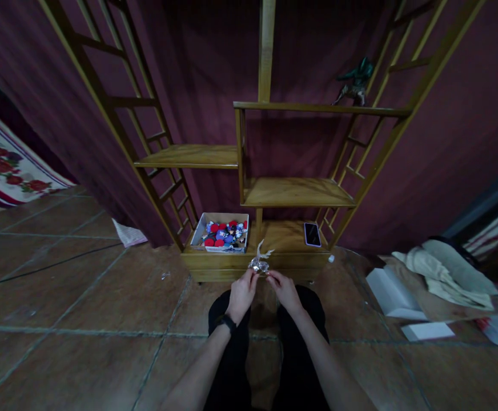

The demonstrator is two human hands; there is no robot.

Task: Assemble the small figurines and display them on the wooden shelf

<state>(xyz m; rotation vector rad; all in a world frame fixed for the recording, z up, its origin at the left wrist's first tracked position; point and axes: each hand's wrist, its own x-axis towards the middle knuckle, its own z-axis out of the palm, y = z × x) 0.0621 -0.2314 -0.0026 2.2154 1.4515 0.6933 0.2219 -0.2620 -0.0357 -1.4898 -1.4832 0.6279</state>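
Observation:
My left hand (242,295) and my right hand (284,290) meet in front of me, both pinched on a small silvery figurine (260,261) with pale horn-like prongs sticking up. I hold it just above the front edge of the lowest shelf (283,238) of a wooden shelf unit. A watch band circles my left wrist. My knees in dark trousers show below the hands.
A white box (221,233) of red and blue small toys sits on the lowest shelf at left; a phone (312,234) lies at right. A dark green figurine (354,80) stands on the top shelf. White boxes (392,294) and cloth lie on the tiled floor at right.

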